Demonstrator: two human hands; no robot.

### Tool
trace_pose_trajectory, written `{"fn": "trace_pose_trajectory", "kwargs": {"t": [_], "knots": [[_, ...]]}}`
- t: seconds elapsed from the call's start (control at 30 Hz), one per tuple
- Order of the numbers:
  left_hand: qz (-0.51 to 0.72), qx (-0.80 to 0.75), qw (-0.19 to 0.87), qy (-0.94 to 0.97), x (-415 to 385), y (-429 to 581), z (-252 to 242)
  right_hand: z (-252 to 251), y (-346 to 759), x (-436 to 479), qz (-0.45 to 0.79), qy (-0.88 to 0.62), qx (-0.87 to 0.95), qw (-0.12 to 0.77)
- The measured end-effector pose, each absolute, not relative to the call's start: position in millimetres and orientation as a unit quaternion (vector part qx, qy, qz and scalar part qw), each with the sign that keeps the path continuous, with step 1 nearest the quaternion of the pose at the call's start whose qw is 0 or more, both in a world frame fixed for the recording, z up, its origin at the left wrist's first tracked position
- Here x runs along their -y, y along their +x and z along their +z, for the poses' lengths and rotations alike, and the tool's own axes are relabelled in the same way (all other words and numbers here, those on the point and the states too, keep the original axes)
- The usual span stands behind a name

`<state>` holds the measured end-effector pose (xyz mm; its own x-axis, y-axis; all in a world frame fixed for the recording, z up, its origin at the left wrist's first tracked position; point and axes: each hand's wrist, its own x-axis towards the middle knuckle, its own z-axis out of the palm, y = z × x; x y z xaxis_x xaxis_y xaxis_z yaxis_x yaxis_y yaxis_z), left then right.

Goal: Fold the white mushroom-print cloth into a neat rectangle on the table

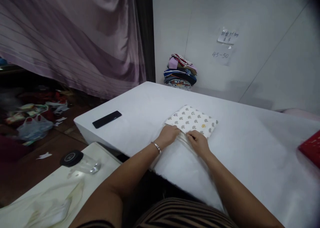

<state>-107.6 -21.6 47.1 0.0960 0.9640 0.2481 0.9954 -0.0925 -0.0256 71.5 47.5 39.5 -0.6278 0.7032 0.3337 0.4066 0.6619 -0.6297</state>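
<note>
**Both hands on a folded patterned cloth**

The cloth (192,120) is white with grey shapes and one yellow, folded into a flat square on the white table (250,148). Left hand (170,134) and right hand (198,142) pinch its near edge, fingers closed on it.

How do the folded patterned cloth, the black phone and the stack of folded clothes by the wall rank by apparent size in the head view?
1. Folded patterned cloth, largest.
2. Stack of folded clothes, but it sits farther from the camera, so its true size may be greater.
3. Black phone, smallest.
</note>
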Motion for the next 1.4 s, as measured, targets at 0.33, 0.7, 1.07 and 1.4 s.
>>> {"fn": "trace_pose_trajectory", "kwargs": {"t": [0.33,0.7,1.07,1.4], "knots": [[-0.069,0.618,0.145,-0.77,23.0,-108.5,38.8,34.5,73.9,-48.9,0.252,-0.298,0.865,0.315],[-0.167,0.643,0.154,-0.731,43.1,-105.8,23.8,39.7,73.0,-35.6,0.115,-0.253,0.935,0.221],[-0.199,0.64,0.217,-0.709,39.5,-103.9,22.5,42.1,66.9,-33.5,0.062,-0.278,0.944,0.167],[-0.215,0.614,0.189,-0.735,36.5,-106.8,23.4,37.3,59.9,-32.9,0.031,-0.291,0.941,0.171]]}}
